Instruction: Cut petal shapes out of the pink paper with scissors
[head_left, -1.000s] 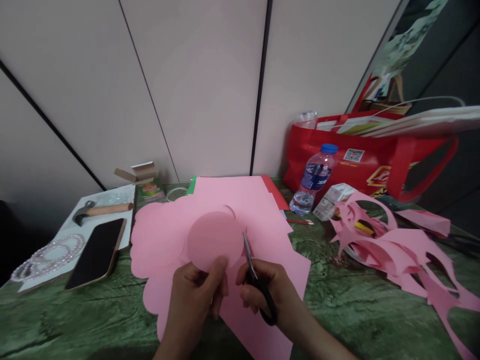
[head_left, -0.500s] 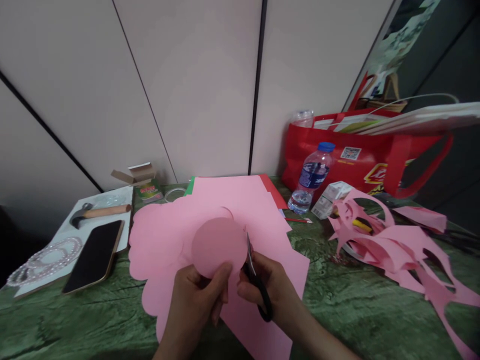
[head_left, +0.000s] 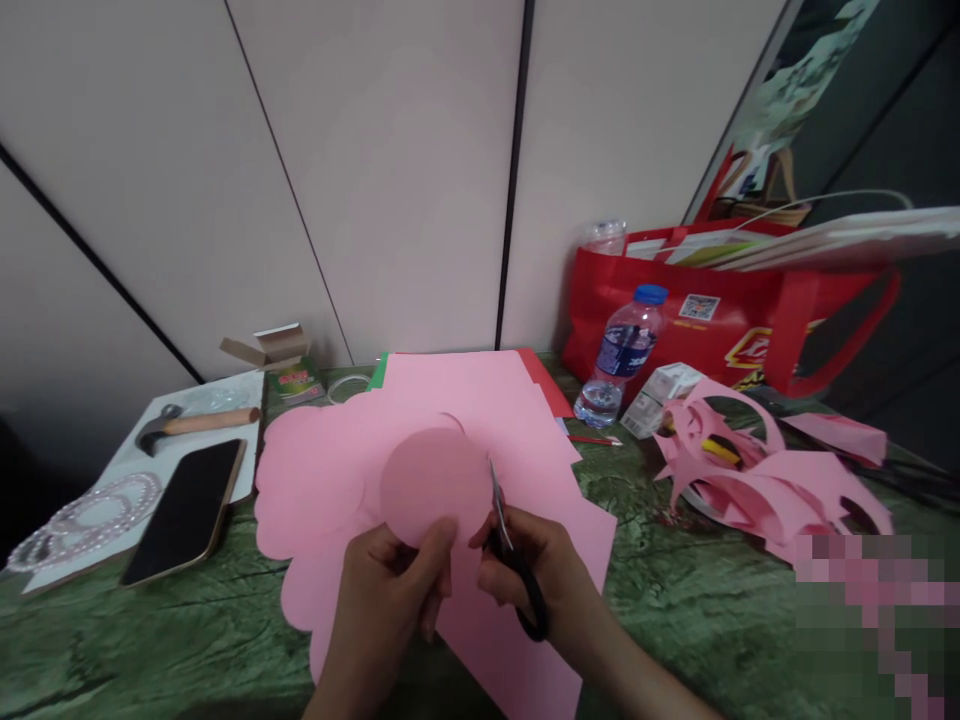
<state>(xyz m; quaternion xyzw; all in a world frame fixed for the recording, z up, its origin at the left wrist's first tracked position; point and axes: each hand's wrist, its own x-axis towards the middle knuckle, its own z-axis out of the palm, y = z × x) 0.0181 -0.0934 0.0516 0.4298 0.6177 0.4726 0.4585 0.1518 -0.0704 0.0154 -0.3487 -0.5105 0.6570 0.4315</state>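
A round pink paper disc [head_left: 433,482] is pinched by its lower edge between the thumb and fingers of my left hand [head_left: 397,585]. In my right hand [head_left: 544,570] is a pair of scissors [head_left: 517,570] with black handles, their blades pointing up along the disc's right edge. Whether the blades are parted I cannot tell. Beneath both hands lie large pink paper sheets [head_left: 472,385], and a scalloped pink paper shape [head_left: 304,470] spreads out to the left.
Pink paper scraps [head_left: 795,485] lie on the right, by a water bottle [head_left: 622,350], a small white box [head_left: 660,395] and a red bag [head_left: 690,320]. Leftward are a phone [head_left: 187,510], a hammer [head_left: 199,422], bead strands [head_left: 97,510] and an opened small box [head_left: 289,365].
The disc has turned or shifted slightly up and left against the scissors. My right fingers have moved a little nearer its edge. The whole view has drifted slightly.
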